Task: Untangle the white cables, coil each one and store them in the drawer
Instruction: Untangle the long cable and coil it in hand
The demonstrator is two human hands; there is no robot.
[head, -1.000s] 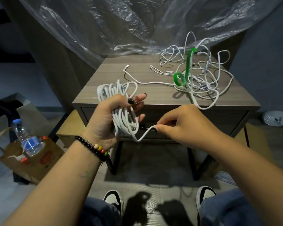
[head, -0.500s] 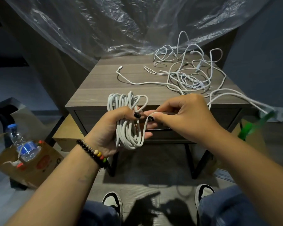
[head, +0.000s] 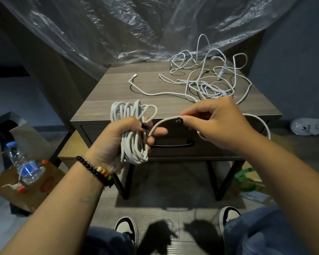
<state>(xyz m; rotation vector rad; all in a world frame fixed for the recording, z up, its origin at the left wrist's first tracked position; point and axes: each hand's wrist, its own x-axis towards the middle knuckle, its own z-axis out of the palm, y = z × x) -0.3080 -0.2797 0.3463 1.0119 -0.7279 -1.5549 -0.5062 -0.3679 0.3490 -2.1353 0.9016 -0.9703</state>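
My left hand (head: 118, 140) grips a thick coil of white cable (head: 134, 129) in front of the small wooden table (head: 103, 107). My right hand (head: 215, 124) pinches the loose run of that same cable (head: 162, 122) just right of the coil; the cable loops on past my right wrist. A tangle of thinner white cables (head: 208, 80) lies on the back right of the tabletop, with one plug end (head: 134, 76) stretched out to the left. The drawer (head: 175, 144) under the top is closed, its black handle partly hidden by my hands.
Clear plastic sheeting (head: 136, 30) hangs behind the table. A paper bag with a water bottle (head: 24, 166) stands on the floor at left. A green strap (head: 245, 179) lies on cardboard at right of the table legs. My shoes (head: 127, 229) are below.
My right hand has drawn the loose cable out to the right, away from the coil. The green strap that was on the table a second ago has dropped to the floor at right.
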